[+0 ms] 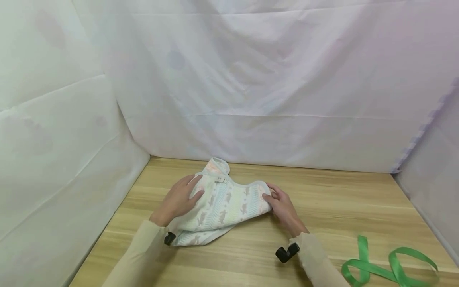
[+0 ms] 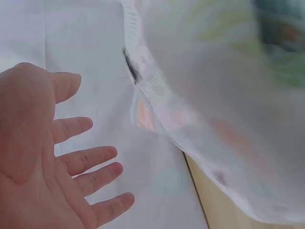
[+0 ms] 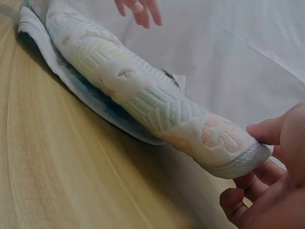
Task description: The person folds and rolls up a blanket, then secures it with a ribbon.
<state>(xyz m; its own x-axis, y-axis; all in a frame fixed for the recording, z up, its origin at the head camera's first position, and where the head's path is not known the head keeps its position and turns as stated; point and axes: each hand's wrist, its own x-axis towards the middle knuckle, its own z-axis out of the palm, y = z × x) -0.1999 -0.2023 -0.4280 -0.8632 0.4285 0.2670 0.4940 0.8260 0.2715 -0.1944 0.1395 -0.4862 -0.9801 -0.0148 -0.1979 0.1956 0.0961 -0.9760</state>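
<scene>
Head view: right hand (image 1: 284, 206) pinches a patterned cloth (image 1: 229, 202) near the surface's (image 1: 340, 203) back edge, left hand (image 1: 178, 202) spread, seemingly holding nothing, green ribbon (image 1: 397, 272) near the right edge.

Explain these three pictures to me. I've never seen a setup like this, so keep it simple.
There is no machine here, just a person's two bare hands. The widest picture comes from a camera worn on the head, looking forward and down. The other two come from cameras worn on the wrists, one for each hand.

On the wooden table lie a patterned cloth and, toward the near right corner, a loose green ribbon. White fabric hangs behind.

The right hand pinches one end of the cloth. The left hand, fingers spread, is beside the cloth's other end and holds nothing.
</scene>
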